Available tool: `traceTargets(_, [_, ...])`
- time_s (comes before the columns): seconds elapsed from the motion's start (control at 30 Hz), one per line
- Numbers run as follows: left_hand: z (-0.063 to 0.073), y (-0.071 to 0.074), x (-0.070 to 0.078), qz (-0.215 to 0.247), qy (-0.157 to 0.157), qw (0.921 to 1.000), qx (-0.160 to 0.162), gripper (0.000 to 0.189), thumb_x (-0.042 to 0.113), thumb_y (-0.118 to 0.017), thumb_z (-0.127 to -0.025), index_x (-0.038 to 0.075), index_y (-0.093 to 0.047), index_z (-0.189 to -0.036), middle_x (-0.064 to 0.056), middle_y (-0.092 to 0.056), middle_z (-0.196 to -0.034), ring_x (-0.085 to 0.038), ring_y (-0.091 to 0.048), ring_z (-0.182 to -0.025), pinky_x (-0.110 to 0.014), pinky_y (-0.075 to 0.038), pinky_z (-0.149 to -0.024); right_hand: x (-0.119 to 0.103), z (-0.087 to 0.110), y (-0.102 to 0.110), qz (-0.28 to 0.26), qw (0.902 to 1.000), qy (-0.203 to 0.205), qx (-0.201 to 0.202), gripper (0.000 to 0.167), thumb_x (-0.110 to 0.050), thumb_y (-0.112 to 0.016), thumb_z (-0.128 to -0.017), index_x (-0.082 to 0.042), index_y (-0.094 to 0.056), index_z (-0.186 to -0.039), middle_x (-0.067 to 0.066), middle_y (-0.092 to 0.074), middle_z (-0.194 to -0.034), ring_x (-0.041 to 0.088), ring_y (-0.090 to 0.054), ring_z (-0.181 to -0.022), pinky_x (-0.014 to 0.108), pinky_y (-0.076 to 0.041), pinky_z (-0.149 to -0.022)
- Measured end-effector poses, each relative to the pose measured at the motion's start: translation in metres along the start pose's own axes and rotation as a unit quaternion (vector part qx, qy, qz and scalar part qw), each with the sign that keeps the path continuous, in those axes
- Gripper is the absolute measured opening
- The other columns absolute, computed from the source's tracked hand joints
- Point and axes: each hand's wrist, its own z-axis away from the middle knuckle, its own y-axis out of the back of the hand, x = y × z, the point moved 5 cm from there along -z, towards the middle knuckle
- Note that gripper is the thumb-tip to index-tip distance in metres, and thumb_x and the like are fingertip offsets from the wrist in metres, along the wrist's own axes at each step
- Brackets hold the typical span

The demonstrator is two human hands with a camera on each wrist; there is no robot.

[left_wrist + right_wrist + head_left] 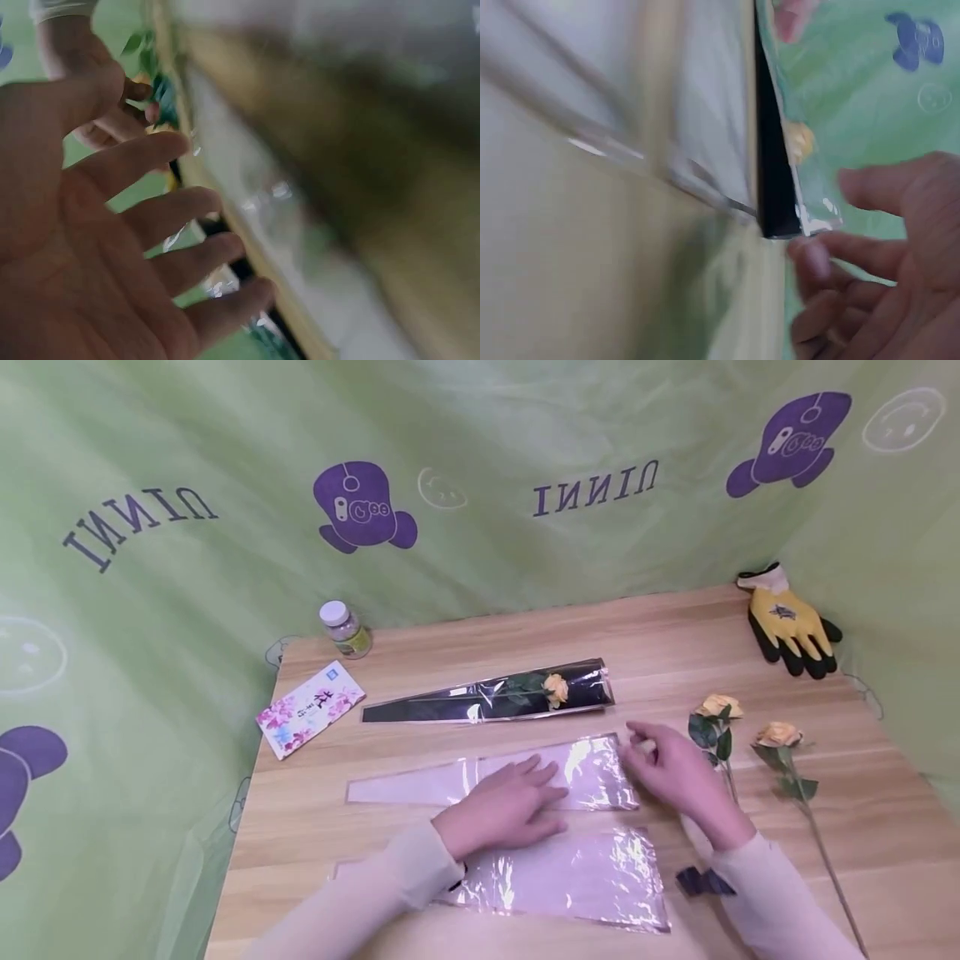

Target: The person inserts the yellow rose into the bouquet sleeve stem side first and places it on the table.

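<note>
Here, the left hand lies over a pale, shiny, tapered plastic sleeve, its fingers spread and grasping nothing; whether the fingertips press on the film, I cannot tell. The right hand is at the wide right end of that sleeve, its fingers loosely bent and its thumb apart from them, with nothing visible between; contact with the sleeve's edge cannot be made out.

The sleeve lies flat on the light wood-grain surface, narrow end to the left. It sits between a larger pale sleeve of clear plastic, nearer the person and partly under the left forearm, and a black-backed clear sleeve farther away, which contains a long-stemmed peach-yellow rose.

To the right of the right hand are two more peach-yellow roses with green leaves, one just beside the hand and partly hidden by the arm, the other farther right.

At the far right corner lies a yellow-and-black work glove. At the far left stand a clear jar with a white lid and, near it, a white pack with pink blossoms.
</note>
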Motion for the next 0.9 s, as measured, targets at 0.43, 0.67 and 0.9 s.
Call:
traceTargets(0.43, [0.006,-0.013,-0.02,-0.05,0.01,0.9985,0.021,0.054,0.055,-0.044,-0.105,0.022,-0.057,-0.146,-0.003,-0.035,-0.161,-0.029,-0.025,-0.149,-0.049,-0.028,-0.123,0.006,-0.018,-0.019,0.024,0.9996,-0.005,-0.013,0.034,-0.026,-0.071,-0.096,0.004,-0.071,-0.112,0.01,-0.072,-0.094,0.029,-0.066,-0.086,0.054,-0.057,-0.084])
traceTargets(0.67, [0.005,-0.011,-0.025,-0.049,-0.001,0.9979,0.042,0.045,0.047,-0.05,-0.106,0.02,-0.063,-0.139,0.0,-0.041,-0.157,-0.027,-0.03,-0.148,-0.039,-0.027,-0.124,0.017,-0.02,-0.016,0.011,0.9997,-0.016,-0.014,0.023,-0.024,-0.072,-0.095,-0.001,-0.071,-0.099,0.002,-0.068,-0.083,0.019,-0.062,-0.074,0.044,-0.057,-0.075])
traceTargets(0.9, [0.005,-0.009,-0.021,-0.049,-0.01,0.9976,0.048,0.044,0.046,-0.05,-0.106,0.018,-0.065,-0.137,0.0,-0.043,-0.156,-0.026,-0.032,-0.147,-0.039,-0.028,-0.124,0.02,-0.014,-0.015,0.009,0.9998,-0.014,-0.009,0.02,-0.022,-0.072,-0.094,-0.002,-0.072,-0.095,0.002,-0.068,-0.081,0.02,-0.061,-0.073,0.045,-0.056,-0.073])
